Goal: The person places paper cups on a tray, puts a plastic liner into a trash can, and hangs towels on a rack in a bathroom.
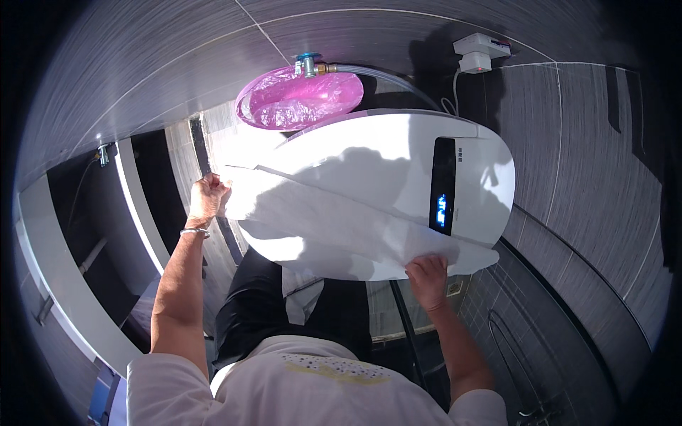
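A white cloth [330, 218] is stretched between my hands across the lid of a white smart toilet [341, 138]. My left hand [210, 197] pinches the cloth's corner just past the lid's rounded left end. Close to the lid's near edge, my right hand [429, 278] grips the other end, and a loose flap trails beyond it to the right. A black display panel [443, 183] with lit blue digits is set in the toilet's top; the cloth reaches its lower end. The lid is down, partly under the cloth.
Behind the toilet stands a pink waste bin [303, 101] with a plastic liner. Above it, a wall valve [308, 66] feeds a hose [391, 80]. A plug and socket [478, 53] are on the wall. A white cabinet [80, 298] is at left, a glass panel's dark rail [559, 319] at right.
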### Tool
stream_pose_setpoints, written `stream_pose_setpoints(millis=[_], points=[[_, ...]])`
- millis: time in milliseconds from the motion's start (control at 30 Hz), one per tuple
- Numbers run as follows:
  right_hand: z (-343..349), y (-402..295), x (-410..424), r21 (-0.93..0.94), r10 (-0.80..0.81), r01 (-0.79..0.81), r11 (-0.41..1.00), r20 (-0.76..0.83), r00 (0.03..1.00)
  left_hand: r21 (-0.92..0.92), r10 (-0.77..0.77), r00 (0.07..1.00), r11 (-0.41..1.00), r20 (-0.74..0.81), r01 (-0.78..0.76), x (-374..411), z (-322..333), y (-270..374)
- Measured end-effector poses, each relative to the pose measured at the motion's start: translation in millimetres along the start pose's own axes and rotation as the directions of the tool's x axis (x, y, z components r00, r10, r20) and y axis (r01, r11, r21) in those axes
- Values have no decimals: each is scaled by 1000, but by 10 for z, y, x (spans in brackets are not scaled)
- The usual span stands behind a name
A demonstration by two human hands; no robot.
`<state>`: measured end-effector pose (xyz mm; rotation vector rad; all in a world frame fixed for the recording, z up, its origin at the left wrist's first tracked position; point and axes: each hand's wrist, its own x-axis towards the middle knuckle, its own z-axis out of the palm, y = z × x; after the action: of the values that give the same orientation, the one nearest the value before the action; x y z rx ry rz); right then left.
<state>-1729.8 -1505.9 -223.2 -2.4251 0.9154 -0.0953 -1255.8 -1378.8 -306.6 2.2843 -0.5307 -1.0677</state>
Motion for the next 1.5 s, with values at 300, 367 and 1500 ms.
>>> stream_pose_setpoints(millis=[300,367,1500], points=[[180,29,139,65,100,-106,992,94,991,-205,-41,992,977,116,64,-1,75,-411],[219,-81,282,88,132,-133,987,21,991,11,-89,979,996,182,88,-26,27,-399],[-6117,-2811,946,637,273,730,248,-769,578,838,837,-546,-319,30,-443,-4937,-2855,6726]])
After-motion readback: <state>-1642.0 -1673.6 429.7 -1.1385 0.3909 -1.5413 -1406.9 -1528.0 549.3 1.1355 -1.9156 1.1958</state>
